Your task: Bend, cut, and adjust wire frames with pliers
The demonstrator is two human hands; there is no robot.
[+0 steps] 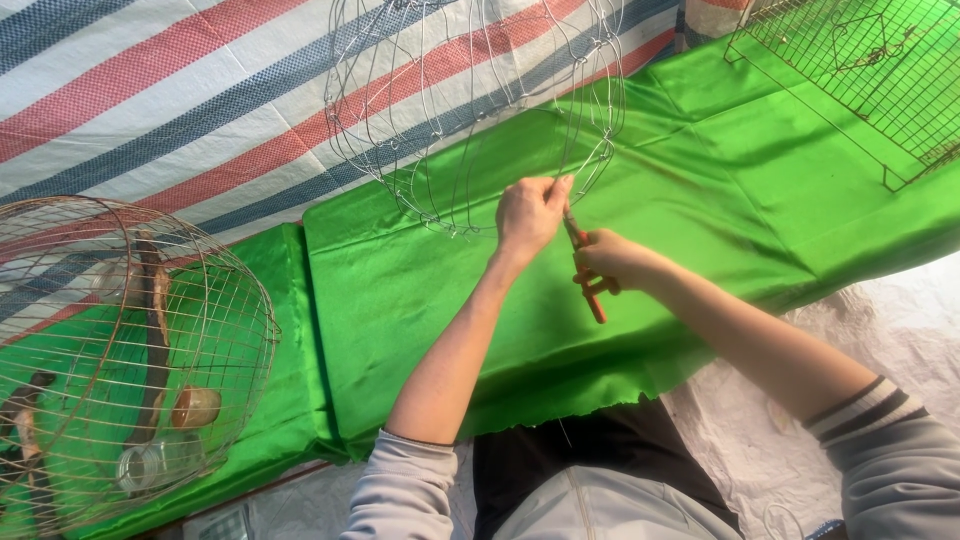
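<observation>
- Nearest, grey sleeves and a dark lap at the lower edge, both forearms reaching forward over the green cloth (420, 290) spread flat, likely as a working surface.
- At the lower left, a finished round wire cage (130, 360) lying on its side, perches and small cups inside, well apart from both hands.
- Right hand (612, 262) closed around the orange handles of pliers (588, 280), nose pointing up toward the left hand; grip firm, seemingly to twist or pinch wire.
- Left hand (530, 212) just beyond, fingers pinched together on a lower wire of the unfinished wire frame (470, 110), probably steadying that spot for the pliers.
- Frame rising up and away from the left hand, open ribs bulging outward, lower rim touching the cloth just beside the fingertips.
- Farther right, a flat wire grid panel (860, 80) resting on the cloth, untouched.
- Farthest back, a striped red, blue and white tarp (150, 90) under everything.
</observation>
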